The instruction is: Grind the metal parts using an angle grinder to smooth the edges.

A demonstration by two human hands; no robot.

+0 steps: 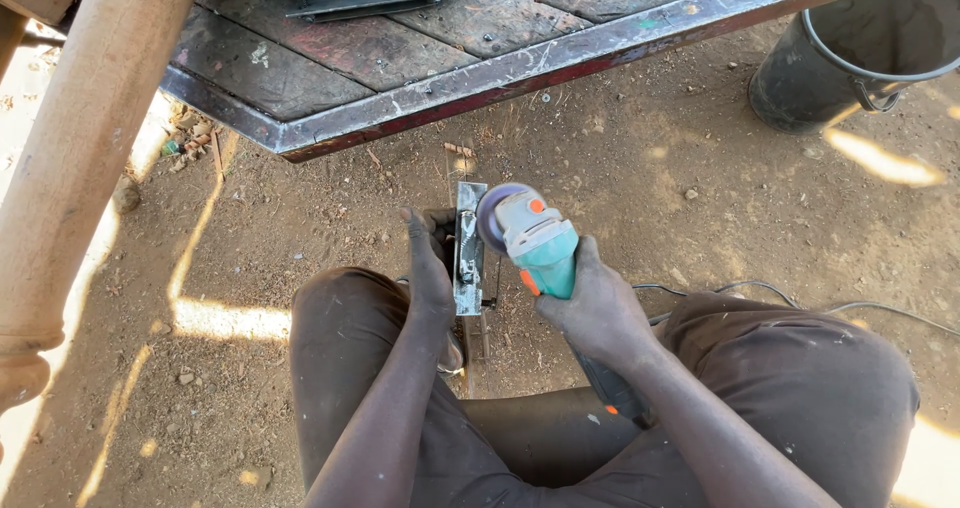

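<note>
The right hand [597,308] sits just right of frame centre with its fingers wrapped fully around the body of a teal angle grinder [545,253]; the grip is closed with no visible gap. The grinder's grey disc [493,215] points toward the upper left of the tool and meets the right edge of a narrow metal bracket [469,250], which stands on the dirt ground [700,198] at frame centre, its long axis running up and down the frame. The left hand [430,263] rests against the left side of the bracket, fingers extended and lying close together along the part; whether the thumb curls behind the metal cannot be determined. A black power cable [800,298] runs from behind the right hand toward the right edge of the frame. Both knees, in dark brown trousers [800,368], flank the work from the lower frame. A steel-framed platform with wooden planks [480,28] fills the upper centre. A dark bucket [850,58] stands at the upper right. A pale wooden post [80,148] crosses the upper left.
</note>
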